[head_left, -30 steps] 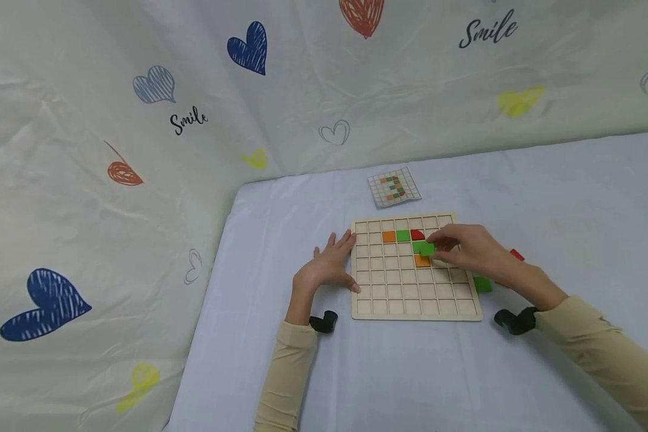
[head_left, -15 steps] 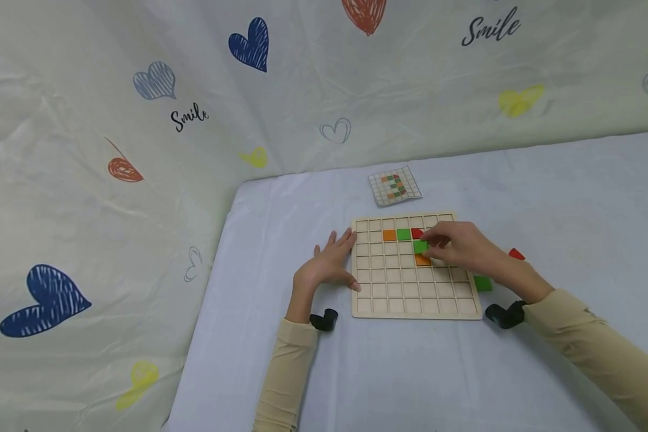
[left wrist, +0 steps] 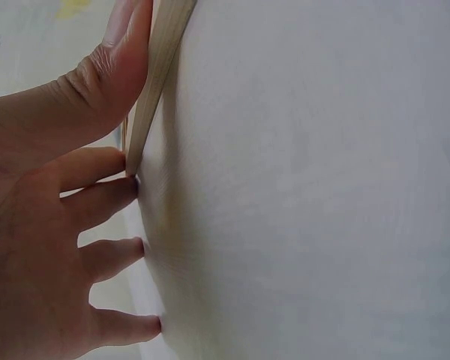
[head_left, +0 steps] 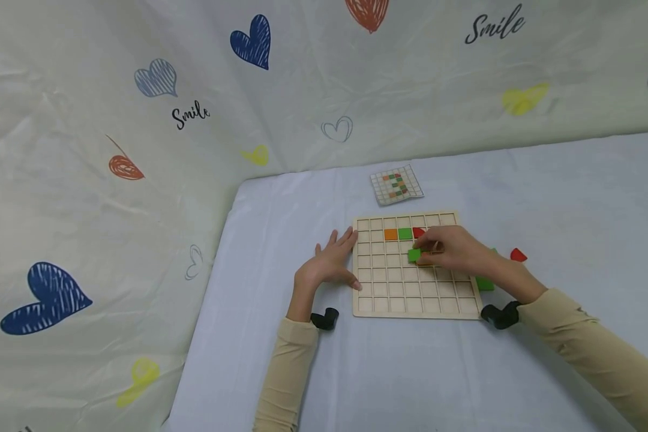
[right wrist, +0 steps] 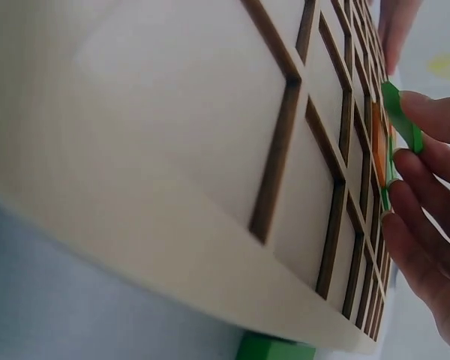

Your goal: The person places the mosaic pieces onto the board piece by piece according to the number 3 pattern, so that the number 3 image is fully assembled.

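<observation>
A wooden grid board (head_left: 363,308) lies on the white cloth. My right hand (head_left: 453,249) pinches a green square tile (head_left: 414,255) between thumb and fingers, tilted just above the board; the right wrist view shows the held tile (right wrist: 402,118) side-on, close to an orange tile (right wrist: 378,142). In the board's upper part sit an orange square (head_left: 391,234), a green square (head_left: 405,234) and a red rounded piece (head_left: 418,233), partly behind my fingers. With fingers spread, my left hand (head_left: 326,267) rests at the board's left edge, the thumb (left wrist: 109,82) against the rim.
Behind the board lies a pattern card (head_left: 396,185) with a coloured grid. Right of the board are a red piece (head_left: 518,255) and a green block (head_left: 485,284), partly behind my right forearm. A curtain printed with hearts (head_left: 251,42) hangs at the back.
My right hand has moved a little left and towards me over the board, carrying the pinched green tile. The left hand stays at the board's edge.
</observation>
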### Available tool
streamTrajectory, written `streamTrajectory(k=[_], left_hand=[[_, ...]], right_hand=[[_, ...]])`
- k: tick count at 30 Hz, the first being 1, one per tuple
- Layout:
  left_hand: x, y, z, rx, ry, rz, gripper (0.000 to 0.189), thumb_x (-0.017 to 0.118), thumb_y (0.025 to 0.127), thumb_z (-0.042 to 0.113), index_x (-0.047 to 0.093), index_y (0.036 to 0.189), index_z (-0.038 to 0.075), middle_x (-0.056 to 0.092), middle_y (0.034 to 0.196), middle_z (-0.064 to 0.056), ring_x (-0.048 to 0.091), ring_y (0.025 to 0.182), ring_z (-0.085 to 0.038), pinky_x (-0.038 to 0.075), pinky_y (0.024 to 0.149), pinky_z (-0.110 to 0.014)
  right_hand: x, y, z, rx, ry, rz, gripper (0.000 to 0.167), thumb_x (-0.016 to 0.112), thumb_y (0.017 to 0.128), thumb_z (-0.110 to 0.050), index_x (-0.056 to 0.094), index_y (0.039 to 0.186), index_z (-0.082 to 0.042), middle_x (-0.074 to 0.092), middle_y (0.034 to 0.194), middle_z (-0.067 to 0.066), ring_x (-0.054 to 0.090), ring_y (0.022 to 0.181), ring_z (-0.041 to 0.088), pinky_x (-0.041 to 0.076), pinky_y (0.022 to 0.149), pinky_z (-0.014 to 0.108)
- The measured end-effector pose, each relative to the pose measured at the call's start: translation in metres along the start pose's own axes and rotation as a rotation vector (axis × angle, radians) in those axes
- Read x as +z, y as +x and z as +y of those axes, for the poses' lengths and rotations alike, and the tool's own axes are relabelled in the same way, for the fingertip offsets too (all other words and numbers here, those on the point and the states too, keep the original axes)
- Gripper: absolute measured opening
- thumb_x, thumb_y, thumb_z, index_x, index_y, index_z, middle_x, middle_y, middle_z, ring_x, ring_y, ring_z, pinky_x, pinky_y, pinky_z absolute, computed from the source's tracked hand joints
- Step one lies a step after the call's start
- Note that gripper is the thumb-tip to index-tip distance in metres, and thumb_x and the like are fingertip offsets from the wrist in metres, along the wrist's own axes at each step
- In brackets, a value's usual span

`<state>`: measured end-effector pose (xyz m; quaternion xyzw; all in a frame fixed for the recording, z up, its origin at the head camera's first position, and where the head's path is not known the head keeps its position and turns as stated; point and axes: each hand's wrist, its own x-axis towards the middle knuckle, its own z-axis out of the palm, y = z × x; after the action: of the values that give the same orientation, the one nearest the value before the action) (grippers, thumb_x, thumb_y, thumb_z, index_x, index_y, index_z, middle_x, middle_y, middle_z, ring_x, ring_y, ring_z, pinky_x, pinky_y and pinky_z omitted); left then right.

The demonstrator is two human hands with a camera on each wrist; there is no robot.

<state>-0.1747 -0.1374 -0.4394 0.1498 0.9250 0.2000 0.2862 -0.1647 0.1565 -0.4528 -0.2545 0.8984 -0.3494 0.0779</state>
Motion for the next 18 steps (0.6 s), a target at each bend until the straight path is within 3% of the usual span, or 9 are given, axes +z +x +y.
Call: streamTrajectory(k=[18], left_hand=[[-0.001,0.0,0.001,-0.012,0.001,-0.002,0.123,0.092,0.077,0.028,0.009,0.167,0.02,0.0,0.175,0.004,-0.009,0.161,-0.028,-0.001,0.125,-0.065]], right_hand=[[0.012,0.009,-0.008,-0.017,-0.124,-0.052,0.023,0.086,0.082,-0.012,0.078,0.103,-0.005,0.069,0.096,0.002,0.057,0.088,0.018,0.051,0.082,0.04]])
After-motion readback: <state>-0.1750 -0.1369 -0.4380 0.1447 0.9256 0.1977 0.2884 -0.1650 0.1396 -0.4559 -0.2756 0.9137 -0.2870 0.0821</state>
